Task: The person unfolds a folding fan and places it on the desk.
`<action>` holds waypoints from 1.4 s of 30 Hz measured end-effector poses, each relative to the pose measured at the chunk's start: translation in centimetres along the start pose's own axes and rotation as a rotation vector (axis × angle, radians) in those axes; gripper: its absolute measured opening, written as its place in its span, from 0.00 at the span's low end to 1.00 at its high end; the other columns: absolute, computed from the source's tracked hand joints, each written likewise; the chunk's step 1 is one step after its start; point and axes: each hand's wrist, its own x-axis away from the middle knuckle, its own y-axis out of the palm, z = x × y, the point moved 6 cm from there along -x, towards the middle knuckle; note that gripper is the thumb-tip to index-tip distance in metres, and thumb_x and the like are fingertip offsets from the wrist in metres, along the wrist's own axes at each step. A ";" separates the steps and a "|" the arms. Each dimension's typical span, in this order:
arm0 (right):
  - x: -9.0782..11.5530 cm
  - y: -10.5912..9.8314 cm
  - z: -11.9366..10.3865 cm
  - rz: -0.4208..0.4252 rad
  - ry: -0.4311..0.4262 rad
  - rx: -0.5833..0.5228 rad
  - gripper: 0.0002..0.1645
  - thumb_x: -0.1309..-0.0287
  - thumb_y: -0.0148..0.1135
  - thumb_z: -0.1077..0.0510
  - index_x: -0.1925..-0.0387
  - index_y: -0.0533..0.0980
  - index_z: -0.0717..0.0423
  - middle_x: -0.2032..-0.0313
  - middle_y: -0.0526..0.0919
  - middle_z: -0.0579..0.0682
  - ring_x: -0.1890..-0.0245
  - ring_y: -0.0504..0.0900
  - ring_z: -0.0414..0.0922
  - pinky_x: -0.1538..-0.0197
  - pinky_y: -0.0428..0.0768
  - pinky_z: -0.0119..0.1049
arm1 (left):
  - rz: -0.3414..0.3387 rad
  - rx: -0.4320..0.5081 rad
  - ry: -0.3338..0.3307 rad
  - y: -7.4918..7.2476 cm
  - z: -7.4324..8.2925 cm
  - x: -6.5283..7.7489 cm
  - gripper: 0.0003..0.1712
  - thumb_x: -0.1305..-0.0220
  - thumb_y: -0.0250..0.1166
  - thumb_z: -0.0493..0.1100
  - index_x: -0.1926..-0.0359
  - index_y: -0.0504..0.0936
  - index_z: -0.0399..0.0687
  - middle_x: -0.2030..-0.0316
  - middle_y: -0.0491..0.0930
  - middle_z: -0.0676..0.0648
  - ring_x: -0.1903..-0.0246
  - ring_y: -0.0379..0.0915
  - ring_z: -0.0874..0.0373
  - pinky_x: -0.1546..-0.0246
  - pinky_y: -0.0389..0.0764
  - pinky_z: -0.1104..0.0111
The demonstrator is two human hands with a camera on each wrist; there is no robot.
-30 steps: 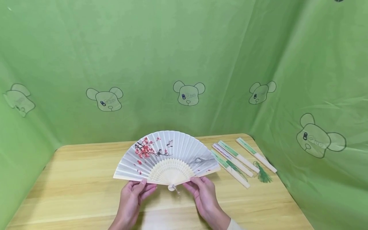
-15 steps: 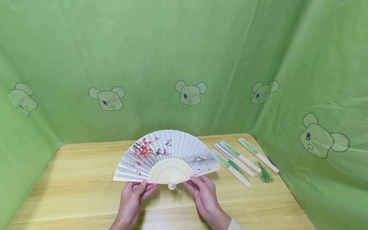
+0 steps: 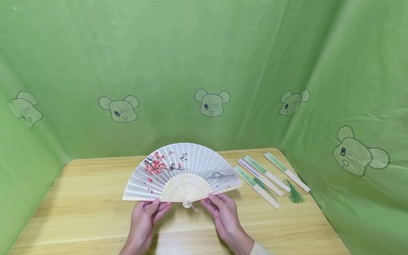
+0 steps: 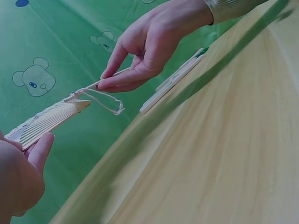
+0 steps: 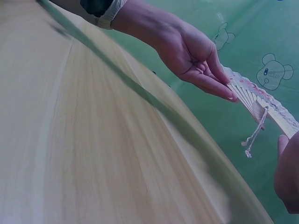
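A spread folding fan (image 3: pixel 197 166), pale grey with red blossoms and a bird, is held up above the table by both hands. My left hand (image 3: pixel 141 221) pinches its lower left edge, thumb on the front. The lower right edge is pinched by my right hand (image 3: pixel 224 216) in the same way. Between the hands sits the fan's pivot, from which a short cord loop (image 4: pixel 110 102) hangs. In the right wrist view the ribs (image 5: pixel 245 95) appear almost edge-on, fanned apart.
Several folded fans (image 3: pixel 255 177) lie slanted on the wooden table (image 3: pixel 95 184) to the right, with green, white or purple-patterned upper parts. A green tassel (image 3: pixel 295 194) lies among them. Green sheeting (image 3: pixel 165 63) with bear-head prints surrounds the table at the back and sides.
Both hands have shifted slightly left with the spread fan. Their pinch on its edges stays the same. The folded fans lie as before, while the head view has turned a little.
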 end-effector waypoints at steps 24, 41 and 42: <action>-1.9 2.3 0.9 -0.052 0.016 0.011 0.10 0.30 0.58 0.67 0.52 0.70 0.69 0.58 0.83 0.56 0.57 0.88 0.46 0.39 0.90 0.41 | 0.061 0.024 0.023 -2.8 1.8 -0.7 0.19 0.26 0.60 0.33 0.40 0.66 0.38 0.59 0.88 0.50 0.57 0.90 0.56 0.42 0.89 0.64; -4.0 4.5 2.2 -0.087 0.027 0.048 0.08 0.31 0.60 0.66 0.56 0.72 0.69 0.64 0.85 0.54 0.62 0.89 0.45 0.44 0.93 0.39 | 0.127 0.000 -0.003 -5.5 2.7 -1.6 0.17 0.20 0.56 0.44 0.40 0.66 0.40 0.56 0.83 0.54 0.55 0.90 0.57 0.40 0.89 0.66; -4.1 4.7 2.4 -0.086 0.035 0.048 0.09 0.31 0.61 0.66 0.55 0.72 0.69 0.64 0.85 0.55 0.62 0.89 0.45 0.44 0.93 0.39 | 0.137 0.001 -0.010 -5.7 2.7 -1.7 0.16 0.20 0.56 0.43 0.41 0.67 0.40 0.57 0.84 0.54 0.55 0.90 0.57 0.40 0.88 0.66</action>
